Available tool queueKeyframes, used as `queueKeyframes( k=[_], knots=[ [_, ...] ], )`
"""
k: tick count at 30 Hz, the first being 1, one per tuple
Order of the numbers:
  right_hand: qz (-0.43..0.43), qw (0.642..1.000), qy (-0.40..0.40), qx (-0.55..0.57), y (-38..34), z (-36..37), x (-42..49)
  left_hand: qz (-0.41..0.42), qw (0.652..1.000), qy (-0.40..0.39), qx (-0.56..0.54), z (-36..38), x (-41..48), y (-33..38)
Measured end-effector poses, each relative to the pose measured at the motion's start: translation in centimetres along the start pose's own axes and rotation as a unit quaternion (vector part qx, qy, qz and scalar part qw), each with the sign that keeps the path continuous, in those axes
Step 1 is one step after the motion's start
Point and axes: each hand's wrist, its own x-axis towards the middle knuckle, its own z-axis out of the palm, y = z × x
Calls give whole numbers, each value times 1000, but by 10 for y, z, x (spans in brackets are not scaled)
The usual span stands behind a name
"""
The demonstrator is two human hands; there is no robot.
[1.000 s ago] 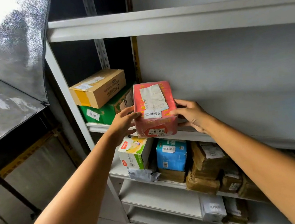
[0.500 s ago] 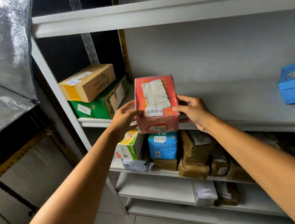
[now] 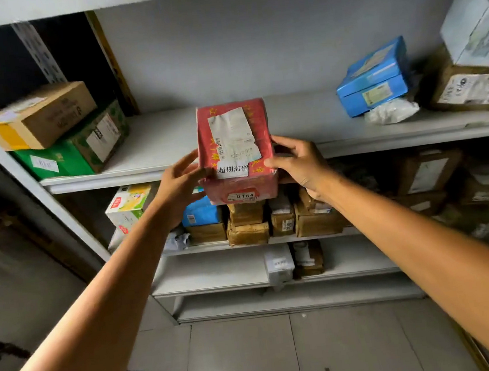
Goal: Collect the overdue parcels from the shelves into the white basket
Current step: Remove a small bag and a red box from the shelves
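A red parcel (image 3: 235,153) with a white shipping label, a sticker in Chinese characters and the number 0164 on its front is held between both hands at the front edge of the grey shelf (image 3: 153,141). My left hand (image 3: 180,183) presses its left side, fingers spread. My right hand (image 3: 298,161) grips its right side. The parcel's front end hangs past the shelf edge. No white basket is in view.
On the same shelf, a brown carton (image 3: 40,117) lies on a green carton (image 3: 77,146) at left; a blue box (image 3: 374,79), a white bag (image 3: 390,112) and stacked cartons (image 3: 472,80) at right. Lower shelves hold several brown and blue parcels (image 3: 247,224). Grey tiled floor (image 3: 287,354) lies below.
The view has swung right and down, bringing the floor and right-hand cartons into sight. Both hands have kept hold of the red parcel, drawn slightly outward over the shelf edge.
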Motion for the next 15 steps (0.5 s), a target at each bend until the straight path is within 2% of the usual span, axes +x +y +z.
queueKeyframes(
  k=[15],
  knots=[
    [23,990,137,-8,49,-159,-142,10,990,-142,9,174,-53,-14]
  ],
)
